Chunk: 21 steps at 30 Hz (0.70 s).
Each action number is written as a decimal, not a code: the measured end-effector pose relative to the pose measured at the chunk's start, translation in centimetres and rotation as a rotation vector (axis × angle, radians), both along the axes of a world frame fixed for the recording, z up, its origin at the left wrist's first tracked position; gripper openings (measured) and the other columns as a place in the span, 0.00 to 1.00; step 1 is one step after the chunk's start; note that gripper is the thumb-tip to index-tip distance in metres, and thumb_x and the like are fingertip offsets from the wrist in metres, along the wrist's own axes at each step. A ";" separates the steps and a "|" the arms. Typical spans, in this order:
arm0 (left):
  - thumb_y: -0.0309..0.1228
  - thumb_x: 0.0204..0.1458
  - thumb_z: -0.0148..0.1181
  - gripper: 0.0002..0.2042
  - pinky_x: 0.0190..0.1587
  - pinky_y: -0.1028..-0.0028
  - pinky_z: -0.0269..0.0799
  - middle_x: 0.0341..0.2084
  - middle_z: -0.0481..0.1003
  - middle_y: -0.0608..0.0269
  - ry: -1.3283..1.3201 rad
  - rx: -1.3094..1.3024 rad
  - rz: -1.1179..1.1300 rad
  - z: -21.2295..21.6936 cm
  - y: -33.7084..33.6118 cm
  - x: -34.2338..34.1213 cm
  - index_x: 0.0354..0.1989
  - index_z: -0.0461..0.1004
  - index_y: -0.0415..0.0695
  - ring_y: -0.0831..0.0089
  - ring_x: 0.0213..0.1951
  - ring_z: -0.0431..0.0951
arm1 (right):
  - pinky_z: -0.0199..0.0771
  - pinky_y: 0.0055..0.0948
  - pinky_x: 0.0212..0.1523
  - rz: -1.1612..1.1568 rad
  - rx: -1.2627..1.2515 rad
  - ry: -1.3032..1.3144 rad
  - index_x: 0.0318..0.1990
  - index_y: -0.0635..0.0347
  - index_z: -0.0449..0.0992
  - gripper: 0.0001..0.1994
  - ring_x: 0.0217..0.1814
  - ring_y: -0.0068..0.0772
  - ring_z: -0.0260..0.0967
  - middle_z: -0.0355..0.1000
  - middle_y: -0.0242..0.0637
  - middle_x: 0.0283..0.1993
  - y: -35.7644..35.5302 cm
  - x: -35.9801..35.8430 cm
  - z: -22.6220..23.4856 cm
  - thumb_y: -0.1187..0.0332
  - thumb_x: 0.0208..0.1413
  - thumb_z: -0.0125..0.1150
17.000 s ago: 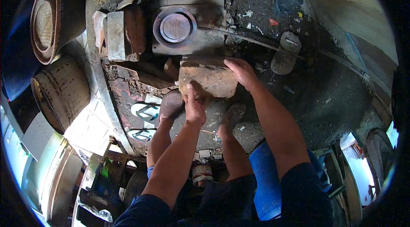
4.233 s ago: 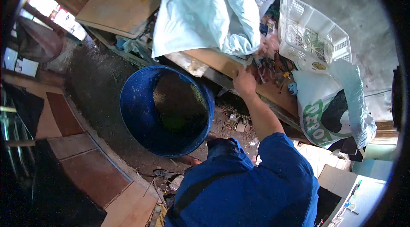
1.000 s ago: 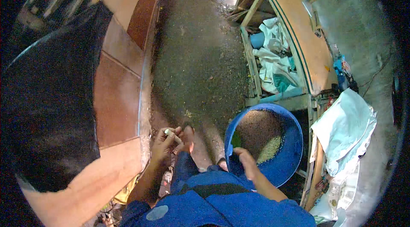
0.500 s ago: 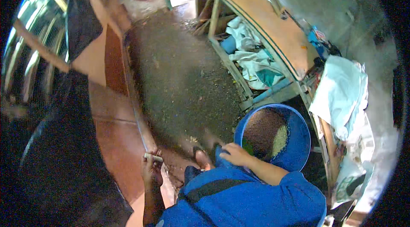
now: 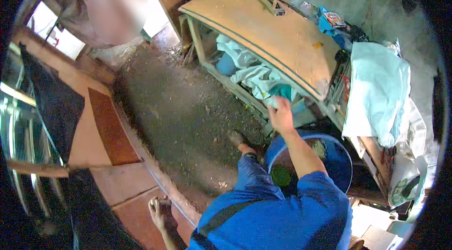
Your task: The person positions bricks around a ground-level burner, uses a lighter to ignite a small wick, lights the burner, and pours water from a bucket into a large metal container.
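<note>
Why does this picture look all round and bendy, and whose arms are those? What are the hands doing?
The picture comes from a small camera worn on a person's head, looking down. Its very wide lens bends straight edges near the rim, so everything looks round. The blue cloth at the bottom is that person's own shirt, and both arms are theirs. The right hand reaches up to some pale cloth stuffed on a shelf under a wooden table; I cannot tell if it grips it. The left hand is low down by a brown board, and seems to pinch something small. Below the right arm stands a blue bucket with something green inside. Another person stands at the top left, by the doorway.
</note>
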<state>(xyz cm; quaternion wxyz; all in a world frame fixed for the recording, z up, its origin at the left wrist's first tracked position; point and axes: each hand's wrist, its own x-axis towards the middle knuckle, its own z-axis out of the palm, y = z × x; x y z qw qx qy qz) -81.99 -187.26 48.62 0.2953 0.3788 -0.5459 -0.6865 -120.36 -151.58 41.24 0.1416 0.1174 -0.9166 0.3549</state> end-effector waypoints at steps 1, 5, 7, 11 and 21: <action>0.30 0.54 0.54 0.09 0.42 0.69 0.71 0.38 0.67 0.63 -0.010 0.037 0.054 -0.6 -0.4 -1.6 0.41 0.65 0.45 0.62 0.43 0.72 | 0.59 0.43 0.54 -0.053 0.017 0.063 0.52 0.62 0.64 0.22 0.52 0.54 0.60 0.65 0.52 0.47 1.0 -4.1 -0.4 0.67 0.48 0.58; 0.32 0.54 0.54 0.10 0.42 0.69 0.72 0.38 0.65 0.63 -0.097 0.208 0.049 0.8 -0.7 -9.7 0.41 0.65 0.44 0.63 0.42 0.73 | 0.60 0.45 0.54 -0.488 0.152 0.107 0.54 0.61 0.64 0.24 0.52 0.56 0.60 0.62 0.56 0.51 7.8 -18.4 -1.6 0.64 0.48 0.58; 0.34 0.54 0.54 0.11 0.42 0.69 0.72 0.38 0.65 0.62 -0.139 0.298 0.070 1.8 -1.2 -13.8 0.43 0.65 0.44 0.63 0.41 0.73 | 0.60 0.46 0.53 -0.591 0.171 0.165 0.54 0.60 0.64 0.24 0.53 0.56 0.59 0.62 0.56 0.52 11.2 -24.1 -1.8 0.65 0.48 0.57; 0.34 0.55 0.53 0.13 0.40 0.71 0.73 0.38 0.67 0.57 -0.286 0.139 -0.074 2.7 -1.8 -23.1 0.45 0.63 0.42 0.62 0.39 0.74 | 0.59 0.46 0.56 -0.685 0.543 0.025 0.57 0.55 0.63 0.24 0.58 0.56 0.56 0.60 0.47 0.58 19.3 -32.3 -3.9 0.61 0.51 0.54; 0.33 0.55 0.53 0.13 0.40 0.69 0.71 0.34 0.71 0.57 -0.346 0.300 -0.010 4.3 0.0 -30.6 0.44 0.64 0.40 0.66 0.36 0.75 | 0.58 0.45 0.56 -0.635 0.939 -0.544 0.49 0.58 0.68 0.19 0.55 0.49 0.62 0.65 0.44 0.54 27.8 -42.1 -10.4 0.61 0.52 0.48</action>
